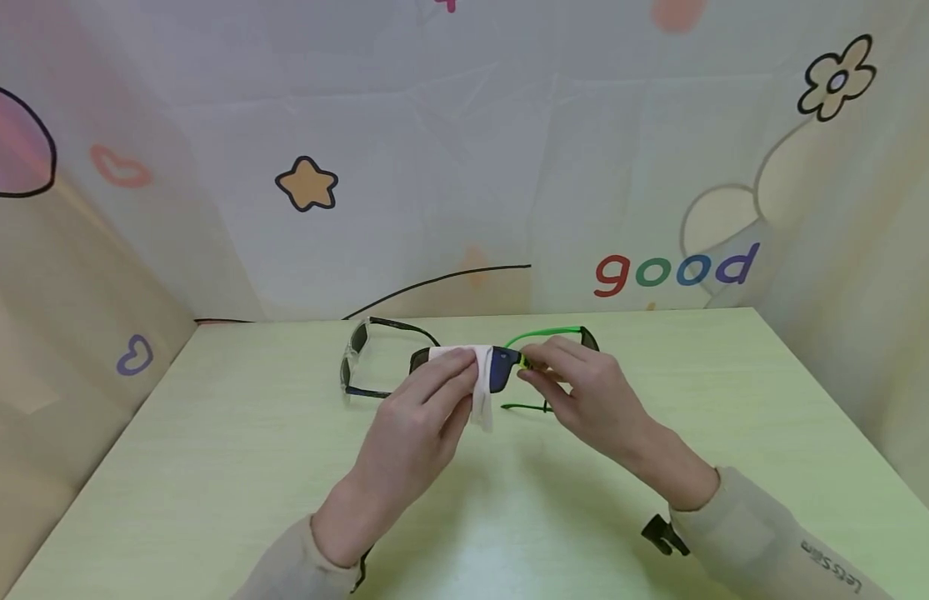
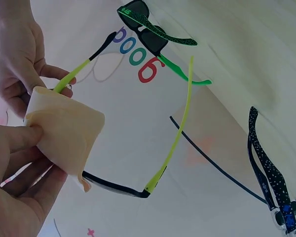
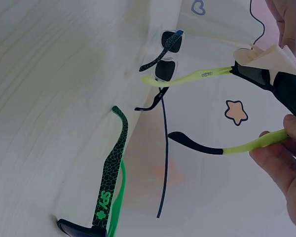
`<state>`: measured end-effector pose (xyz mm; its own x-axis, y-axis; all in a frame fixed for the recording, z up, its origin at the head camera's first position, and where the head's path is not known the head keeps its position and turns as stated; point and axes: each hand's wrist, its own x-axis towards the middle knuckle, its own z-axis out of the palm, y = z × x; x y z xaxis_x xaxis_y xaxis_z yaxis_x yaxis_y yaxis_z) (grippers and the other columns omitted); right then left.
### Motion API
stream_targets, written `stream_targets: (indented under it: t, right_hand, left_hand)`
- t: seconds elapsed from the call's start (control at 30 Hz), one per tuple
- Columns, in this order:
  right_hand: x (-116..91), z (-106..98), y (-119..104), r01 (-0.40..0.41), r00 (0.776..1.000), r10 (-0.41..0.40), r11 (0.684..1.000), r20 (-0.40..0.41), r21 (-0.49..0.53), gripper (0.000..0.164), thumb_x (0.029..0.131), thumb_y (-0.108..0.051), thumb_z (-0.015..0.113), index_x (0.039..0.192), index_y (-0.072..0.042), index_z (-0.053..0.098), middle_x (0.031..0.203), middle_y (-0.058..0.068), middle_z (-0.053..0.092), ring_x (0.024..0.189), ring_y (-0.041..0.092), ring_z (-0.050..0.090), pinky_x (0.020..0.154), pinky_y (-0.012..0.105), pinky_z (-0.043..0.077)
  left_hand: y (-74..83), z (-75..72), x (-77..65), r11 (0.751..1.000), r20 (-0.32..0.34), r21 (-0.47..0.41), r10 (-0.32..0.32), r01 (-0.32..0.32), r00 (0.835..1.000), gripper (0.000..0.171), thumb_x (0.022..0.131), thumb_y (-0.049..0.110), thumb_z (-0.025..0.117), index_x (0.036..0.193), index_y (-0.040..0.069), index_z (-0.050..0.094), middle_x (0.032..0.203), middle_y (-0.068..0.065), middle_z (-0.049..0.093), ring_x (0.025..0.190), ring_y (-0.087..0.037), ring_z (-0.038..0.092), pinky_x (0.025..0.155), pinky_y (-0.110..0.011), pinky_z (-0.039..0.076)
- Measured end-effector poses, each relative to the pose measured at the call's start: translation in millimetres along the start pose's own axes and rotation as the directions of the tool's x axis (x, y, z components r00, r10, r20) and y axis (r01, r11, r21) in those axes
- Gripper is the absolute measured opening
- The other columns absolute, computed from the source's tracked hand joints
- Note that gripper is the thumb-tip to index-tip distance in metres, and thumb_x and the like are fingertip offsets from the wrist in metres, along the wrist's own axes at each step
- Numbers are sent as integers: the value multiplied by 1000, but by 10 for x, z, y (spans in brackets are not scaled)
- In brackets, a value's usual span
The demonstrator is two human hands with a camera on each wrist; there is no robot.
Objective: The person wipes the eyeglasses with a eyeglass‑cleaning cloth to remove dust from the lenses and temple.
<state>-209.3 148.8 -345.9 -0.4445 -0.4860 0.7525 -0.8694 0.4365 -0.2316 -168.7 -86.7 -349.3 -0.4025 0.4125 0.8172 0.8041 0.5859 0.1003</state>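
Observation:
Above the table, a pair of sunglasses (image 1: 501, 369) with a black front and yellow-green temples is held between both hands. My right hand (image 1: 595, 396) pinches one temple (image 3: 254, 143) close to the hinge. With my left hand (image 1: 415, 442) I hold a thin pale cloth (image 2: 69, 131) folded over the front, fingers and thumb pressing it around a lens. The other lens (image 3: 290, 91) is partly bare in the right wrist view. The far temple (image 2: 185, 118) stands unfolded in the left wrist view. Part of the frame is hidden beneath the cloth.
Behind the hands lie green-and-black sunglasses (image 3: 104, 197), temples spread. Farther left are clear-framed sunglasses (image 1: 359, 337) with dark temples. A printed curtain (image 1: 434, 167) hangs along the back edge of the pale table (image 1: 232, 450). A small black part (image 1: 664, 533) sits by the right sleeve.

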Motion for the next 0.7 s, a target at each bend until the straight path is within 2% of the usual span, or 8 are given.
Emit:
stream_targets:
  t: [0.17, 0.33, 0.7]
  right_hand:
    - [11, -5, -10, 20, 1000, -20, 1000, 10, -4, 30, 78, 9, 85, 103, -2, 70, 92, 1, 69, 76, 11, 63, 67, 21, 59]
    - [18, -6, -22, 33, 999, -34, 999, 27, 12, 32, 77, 8, 86, 104, -1, 70, 94, 3, 69, 80, 12, 65, 70, 22, 60]
    - [11, -4, -37, 15, 1000, -15, 999, 12, 35, 30, 78, 8, 85, 102, 0, 69, 94, 2, 69, 82, 14, 69, 70, 23, 61]
  left_hand:
    - [8, 4, 23, 998, 3, -11, 55, -54, 999, 35, 82, -8, 81, 116, -6, 73, 122, -16, 68, 118, -31, 65, 105, -34, 50]
    - [34, 10, 53, 993, -13, -22, 113, -114, 993, 38, 81, -8, 81, 118, -7, 72, 123, -17, 68, 118, -32, 65, 106, -35, 49]
    - [47, -33, 42, 993, 13, -33, 114, -113, 993, 37, 79, -9, 84, 115, -6, 74, 121, -15, 70, 116, -31, 65, 103, -36, 51]
